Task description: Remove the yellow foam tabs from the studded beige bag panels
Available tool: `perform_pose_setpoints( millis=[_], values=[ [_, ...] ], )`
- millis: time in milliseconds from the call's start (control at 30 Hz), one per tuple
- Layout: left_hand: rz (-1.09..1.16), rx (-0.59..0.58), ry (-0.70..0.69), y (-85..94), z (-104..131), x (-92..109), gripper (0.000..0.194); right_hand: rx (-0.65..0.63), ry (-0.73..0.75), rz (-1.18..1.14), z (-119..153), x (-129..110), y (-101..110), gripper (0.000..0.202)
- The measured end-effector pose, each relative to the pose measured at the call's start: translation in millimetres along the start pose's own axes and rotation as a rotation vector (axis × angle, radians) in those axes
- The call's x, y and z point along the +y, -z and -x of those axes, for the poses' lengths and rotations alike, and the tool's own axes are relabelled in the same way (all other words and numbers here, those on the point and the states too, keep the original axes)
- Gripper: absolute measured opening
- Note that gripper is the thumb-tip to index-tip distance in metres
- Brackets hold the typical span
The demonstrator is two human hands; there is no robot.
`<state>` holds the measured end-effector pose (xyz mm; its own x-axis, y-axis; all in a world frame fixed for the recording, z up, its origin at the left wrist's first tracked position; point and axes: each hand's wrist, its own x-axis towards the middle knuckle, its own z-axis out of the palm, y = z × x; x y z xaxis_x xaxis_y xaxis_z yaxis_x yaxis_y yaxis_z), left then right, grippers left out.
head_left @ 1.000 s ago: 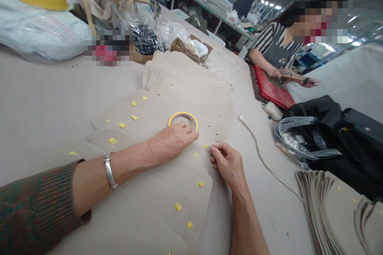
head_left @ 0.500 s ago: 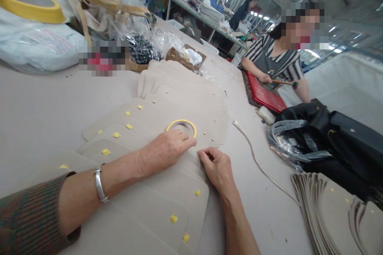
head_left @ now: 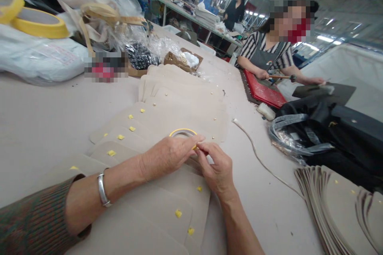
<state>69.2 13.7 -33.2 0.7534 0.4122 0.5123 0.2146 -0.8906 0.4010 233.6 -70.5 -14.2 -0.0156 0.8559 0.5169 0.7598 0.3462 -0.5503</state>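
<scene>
A narrow roll of yellow tape [head_left: 183, 130] is in my left hand [head_left: 167, 153], whose fingers close over its near side. My right hand [head_left: 218, 167] meets it at the roll's right edge, thumb and forefinger pinched at the yellow tape there. Below both hands lie overlapping beige panels [head_left: 155, 197] with rounded corners. Small yellow tape pieces [head_left: 178, 213] stick to the nearer panels. On the farther panel, small metal studs [head_left: 214, 119] show uncovered.
A stack of beige panels [head_left: 317, 207] stands at the right, near a black bag [head_left: 359, 139] and a cord [head_left: 257, 155]. Larger yellow tape rolls [head_left: 42, 24] rest on plastic packs at left. Across the table a co-worker holds a hammer [head_left: 281, 77] by a red board [head_left: 260, 89].
My right hand has moved up to the tape roll and meets my left hand, which has tilted the roll. The co-worker's other hand now shows with a dark sheet.
</scene>
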Motion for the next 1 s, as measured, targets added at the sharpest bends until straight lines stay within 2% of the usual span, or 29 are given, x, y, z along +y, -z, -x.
perform_pose_setpoints(
  millis=[133,233,333,500,600,733,833,900,1000],
  values=[
    [0.005,-0.006,0.008,2.2,-1,3,0.032,0.007,0.085,0.149,2,-1,-4,0.015],
    [0.036,-0.075,0.047,8.0,-5,7,0.016,0.044,0.128,0.236,4,0,-7,0.013],
    [0.045,-0.126,0.065,12.2,-8,10,0.01,0.091,0.163,0.265,4,1,-8,0.012],
    [-0.035,-0.147,0.113,13.3,-11,13,0.009,0.139,0.128,0.281,4,-1,-8,0.011],
    [-0.07,-0.16,0.113,13.9,-14,12,0.012,0.133,-0.021,0.224,3,-6,-9,0.012],
    [-0.127,-0.104,0.055,15.5,-18,14,0.015,0.138,-0.441,-0.096,-3,-9,-11,0.015],
    [-0.18,-0.018,0.014,15.9,-18,14,0.017,0.183,-0.717,-0.315,-10,6,-6,0.023],
    [-0.252,-0.024,0.025,14.3,-16,11,0.016,0.178,-0.813,-0.385,-12,21,-1,0.027],
    [-0.369,-0.156,0.064,8.2,-13,5,0.013,0.104,-0.849,-0.428,-15,41,4,0.032]
  ],
)
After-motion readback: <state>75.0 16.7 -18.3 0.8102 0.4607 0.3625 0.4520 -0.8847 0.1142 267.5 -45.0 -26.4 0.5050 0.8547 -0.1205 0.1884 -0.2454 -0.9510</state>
